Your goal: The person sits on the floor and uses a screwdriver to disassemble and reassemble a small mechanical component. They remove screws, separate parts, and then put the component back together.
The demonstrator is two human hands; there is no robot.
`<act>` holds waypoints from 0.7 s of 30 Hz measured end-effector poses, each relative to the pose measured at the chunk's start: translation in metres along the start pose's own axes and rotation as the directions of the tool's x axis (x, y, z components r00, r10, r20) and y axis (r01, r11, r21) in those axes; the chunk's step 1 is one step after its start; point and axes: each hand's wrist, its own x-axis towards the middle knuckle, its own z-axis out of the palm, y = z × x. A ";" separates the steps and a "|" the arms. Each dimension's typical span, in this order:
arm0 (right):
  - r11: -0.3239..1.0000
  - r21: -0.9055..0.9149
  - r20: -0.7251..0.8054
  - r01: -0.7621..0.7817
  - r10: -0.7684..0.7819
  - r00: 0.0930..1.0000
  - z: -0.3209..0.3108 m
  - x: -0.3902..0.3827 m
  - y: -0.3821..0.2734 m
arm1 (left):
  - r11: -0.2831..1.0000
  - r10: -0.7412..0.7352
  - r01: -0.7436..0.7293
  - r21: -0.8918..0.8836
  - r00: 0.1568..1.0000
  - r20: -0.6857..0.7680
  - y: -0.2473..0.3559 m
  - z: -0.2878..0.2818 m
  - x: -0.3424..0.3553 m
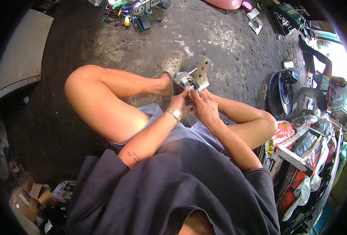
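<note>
My left hand (179,102), with a watch at its wrist, and my right hand (205,107) meet between my bent knees. Both are closed on the lower side of a grey metal part (184,79), its kind unclear. A dark ring with a copper-coloured middle shows on it, and a pale plate-like piece sticks out beside it. The part is held close to my two clogs (172,62), overlapping them from this view. My fingertips are pressed together at its near edge. Whether a small tool is between them cannot be made out.
Ahead on the dark, stained floor lies a pile of small coloured parts (120,9). A panel (22,55) stands at left, with cardboard boxes (34,196) behind it. At right are a black round object (281,94), another person (330,86) and a white frame (299,158) among bags.
</note>
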 end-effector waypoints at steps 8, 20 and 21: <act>0.296 0.650 0.467 -0.699 0.570 0.676 0.000 0.000 -0.014 | 1.000 0.019 -0.019 -0.012 0.999 0.041 0.002 0.008 -0.007; 0.918 0.292 -0.048 -0.269 0.295 0.954 -0.019 -0.014 -0.031 | 0.992 -0.011 0.033 -0.122 0.985 0.174 0.001 0.006 -0.006; 0.938 0.286 -0.099 -0.196 0.233 0.967 -0.022 -0.016 -0.032 | 0.995 0.001 0.020 -0.103 0.981 0.196 -0.005 -0.001 0.005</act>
